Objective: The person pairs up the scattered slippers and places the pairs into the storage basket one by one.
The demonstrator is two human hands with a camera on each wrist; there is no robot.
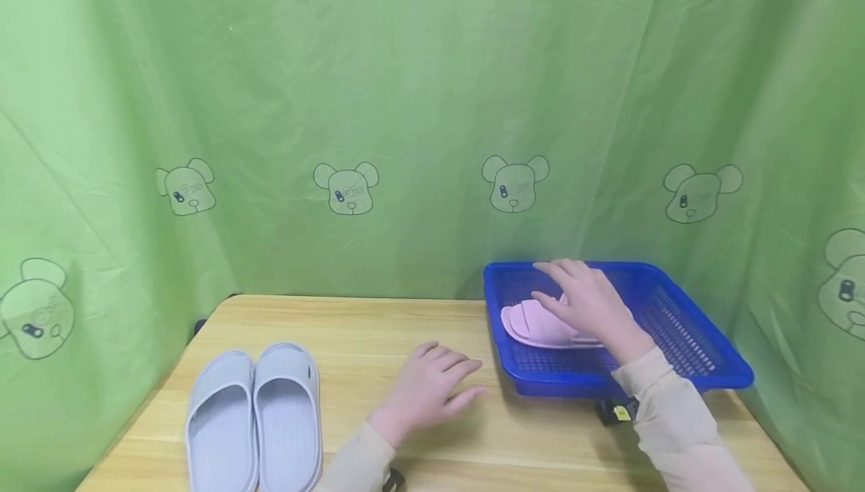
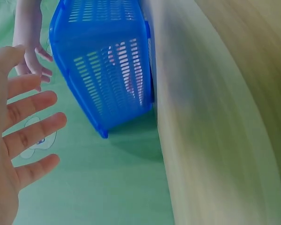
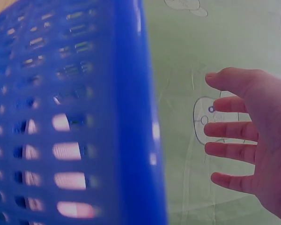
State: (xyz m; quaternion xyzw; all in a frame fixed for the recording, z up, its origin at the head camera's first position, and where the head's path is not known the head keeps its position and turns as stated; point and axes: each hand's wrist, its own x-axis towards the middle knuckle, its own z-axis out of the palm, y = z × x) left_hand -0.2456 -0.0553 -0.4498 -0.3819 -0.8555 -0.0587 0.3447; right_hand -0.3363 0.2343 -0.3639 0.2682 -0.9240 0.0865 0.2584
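Observation:
A pink slipper (image 1: 541,325) lies inside the blue plastic basket (image 1: 561,383), its toe end toward the left wall. Over it hovers my right hand (image 1: 586,303), fingers spread and holding nothing; the hand hides part of the slipper. In the right wrist view, pink shows through the slots of the basket wall (image 3: 131,117), and the right hand (image 3: 253,136) is above the rim. My left hand (image 1: 432,387) hangs over the table left of the basket, fingers apart, with nothing in it. The left wrist view shows the same hand (image 2: 28,122) with its fingers extended.
A pair of grey slippers (image 1: 287,432) stands side by side at the table's left. Green cloth (image 1: 419,101) with bear-head prints encloses the wooden table (image 1: 365,327) at the back and sides. A small black object with a yellow label (image 1: 616,412) shows beside the right sleeve.

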